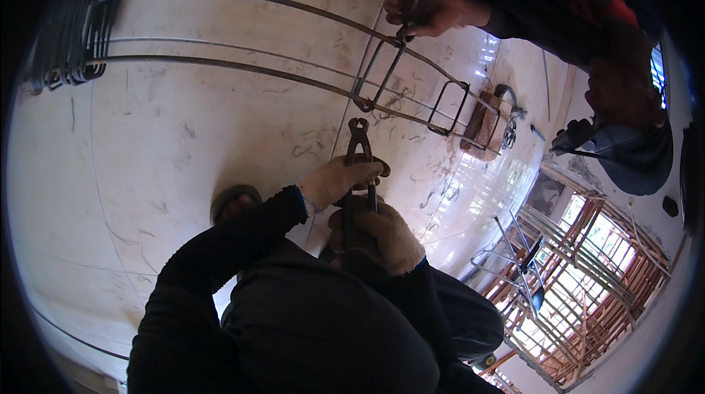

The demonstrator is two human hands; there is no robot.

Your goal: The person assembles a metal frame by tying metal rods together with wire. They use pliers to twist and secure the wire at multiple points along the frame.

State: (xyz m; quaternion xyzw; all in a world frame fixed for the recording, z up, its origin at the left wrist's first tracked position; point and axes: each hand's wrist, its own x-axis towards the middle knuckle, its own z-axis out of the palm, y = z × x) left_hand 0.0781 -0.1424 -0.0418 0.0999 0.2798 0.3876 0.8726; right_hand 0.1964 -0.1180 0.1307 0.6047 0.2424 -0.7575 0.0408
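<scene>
Both my hands wear pale work gloves and hold a pair of dark end-cutting pincers (358, 146), jaws pointing away from me. My right hand (385, 236) is wrapped round the handles. My left hand (334, 182) closes on the pincers below the jaws, its fingers near a dark rounded piece I cannot make out. Just beyond the jaws lies a long rebar cage (294, 74) of thin steel bars with a rectangular stirrup (382, 71) across them. A co-worker's bare hand (433, 11) grips a dark tool at that stirrup.
Bunched stirrups (77, 38) hang on the cage's left end. Its right end lies by a brown block (481, 126) and a coil of wire (509, 133). Wire scraps litter the pale tiled floor (183, 174). A metal-legged chair (525, 262) stands right, near stacked wooden poles (587, 298). The co-worker leans in from the upper right.
</scene>
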